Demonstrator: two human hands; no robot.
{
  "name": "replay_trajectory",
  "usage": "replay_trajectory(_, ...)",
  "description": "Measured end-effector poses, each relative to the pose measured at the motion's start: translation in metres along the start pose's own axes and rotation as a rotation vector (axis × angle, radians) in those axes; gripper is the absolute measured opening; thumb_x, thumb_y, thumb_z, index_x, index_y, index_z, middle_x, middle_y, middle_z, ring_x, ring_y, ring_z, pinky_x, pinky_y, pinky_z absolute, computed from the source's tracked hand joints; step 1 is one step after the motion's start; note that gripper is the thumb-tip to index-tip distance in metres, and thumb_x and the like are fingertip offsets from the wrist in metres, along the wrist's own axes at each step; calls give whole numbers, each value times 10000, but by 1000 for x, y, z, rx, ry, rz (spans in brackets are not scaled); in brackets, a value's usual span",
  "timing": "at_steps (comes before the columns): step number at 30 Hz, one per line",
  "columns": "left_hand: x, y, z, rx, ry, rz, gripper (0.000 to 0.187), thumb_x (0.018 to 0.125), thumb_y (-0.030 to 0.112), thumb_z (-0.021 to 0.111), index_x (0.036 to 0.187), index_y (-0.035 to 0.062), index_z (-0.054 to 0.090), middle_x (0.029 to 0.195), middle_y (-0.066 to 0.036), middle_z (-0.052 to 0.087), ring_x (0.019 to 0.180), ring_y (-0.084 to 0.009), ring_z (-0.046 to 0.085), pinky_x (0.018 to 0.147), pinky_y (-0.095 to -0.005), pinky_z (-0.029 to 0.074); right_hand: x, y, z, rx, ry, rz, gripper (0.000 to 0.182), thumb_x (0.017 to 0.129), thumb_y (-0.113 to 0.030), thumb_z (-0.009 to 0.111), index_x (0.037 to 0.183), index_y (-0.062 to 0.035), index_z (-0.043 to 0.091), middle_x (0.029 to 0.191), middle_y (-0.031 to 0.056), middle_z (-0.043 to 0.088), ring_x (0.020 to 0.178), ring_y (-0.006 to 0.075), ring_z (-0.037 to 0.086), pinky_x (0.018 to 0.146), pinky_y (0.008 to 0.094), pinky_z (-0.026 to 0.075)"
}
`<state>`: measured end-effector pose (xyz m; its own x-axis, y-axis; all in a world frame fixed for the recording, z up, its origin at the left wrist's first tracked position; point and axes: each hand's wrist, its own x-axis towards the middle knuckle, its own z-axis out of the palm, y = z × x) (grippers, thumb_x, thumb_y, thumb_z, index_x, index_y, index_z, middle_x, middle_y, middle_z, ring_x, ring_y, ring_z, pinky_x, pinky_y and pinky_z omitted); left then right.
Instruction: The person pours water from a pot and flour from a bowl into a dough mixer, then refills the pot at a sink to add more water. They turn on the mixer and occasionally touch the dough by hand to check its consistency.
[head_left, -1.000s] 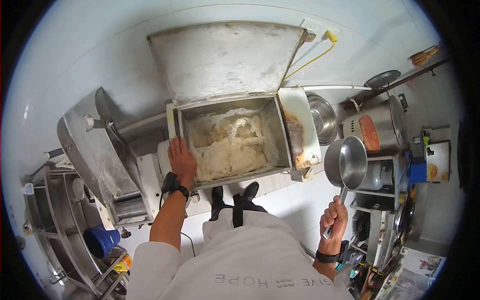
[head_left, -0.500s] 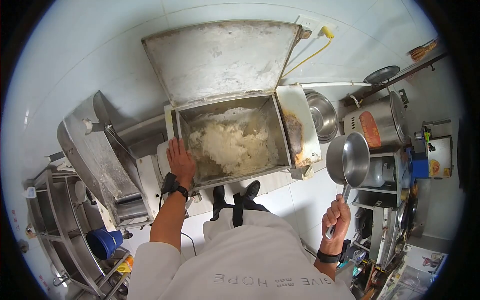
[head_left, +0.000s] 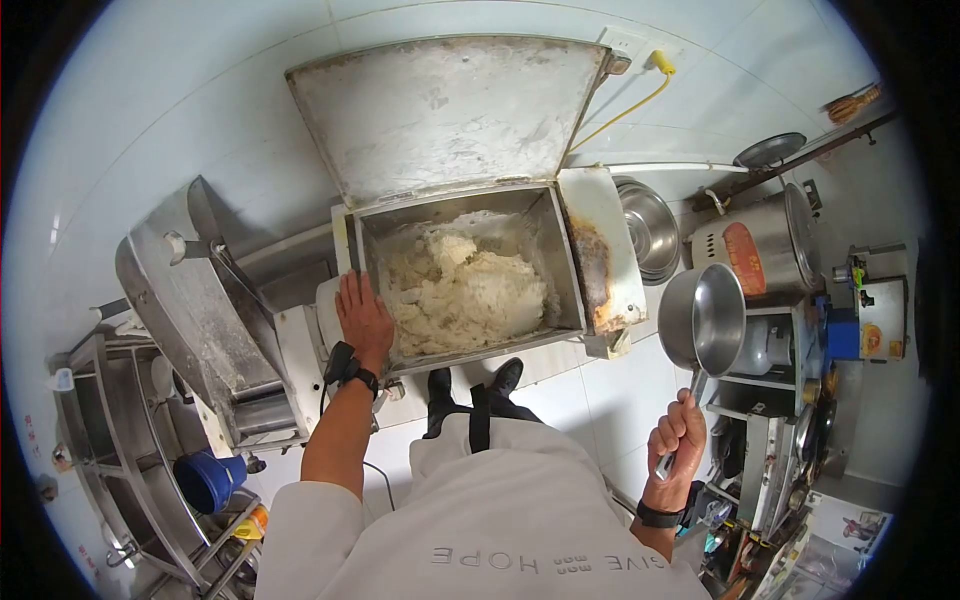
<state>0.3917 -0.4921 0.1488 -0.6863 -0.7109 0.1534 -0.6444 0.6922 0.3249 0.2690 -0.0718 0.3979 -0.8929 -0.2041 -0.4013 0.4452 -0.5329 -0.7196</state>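
Note:
A metal mixing bin [head_left: 575, 258] with its lid [head_left: 450, 115] raised holds a rough, lumpy mass of pale dough [head_left: 490, 290]. My left hand [head_left: 365, 318] lies flat with fingers spread on the bin's left edge, holding nothing. Out to the right, my right hand [head_left: 678, 438] is wrapped round the handle of a metal saucepan [head_left: 703, 320]. The pan is tilted, its inside shows, and I see nothing in it. It is held apart from the bin.
Left of the bin stands a machine with a curved metal tray [head_left: 190, 300], beside a rack and a blue bucket [head_left: 208, 482]. Metal bowls [head_left: 650, 232], a large steel pot [head_left: 765, 250] and crowded shelves are on the right. A yellow plug [head_left: 662, 62] hangs at the wall.
The dough in the bin has shifted and changed shape, with a lump now raised at its upper left. Both hands and the saucepan keep nearly the same places.

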Motion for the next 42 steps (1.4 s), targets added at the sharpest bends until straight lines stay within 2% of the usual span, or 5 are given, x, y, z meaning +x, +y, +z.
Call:
replay_trajectory(17,1,-1,0,-12,1,8,529,917,151,445,1418,10,354,1500,-211,286,1422,-367,200,1145,-514,165,6,2,3,23,-7,8,167,1002,-167,502,1074,-19,531,598,-33,397,406,59,377,338,210,355)
replay_trajectory(26,0,-4,4,16,-10,2,528,932,179,447,1425,16,350,1516,-173,283,1434,-347,183,1153,-509,145,9,4,4,39,-44,6,172,1003,-155,494,1086,-8,524,606,-25,400,416,63,384,347,215,372)
replay_trajectory(42,0,0,-1,-34,-7,0,532,913,152,449,1417,11,353,1511,-195,279,1430,-360,183,1155,-508,143,11,3,11,7,-45,30,170,1007,-157,487,1087,-13,524,603,-28,400,414,57,376,345,209,362)
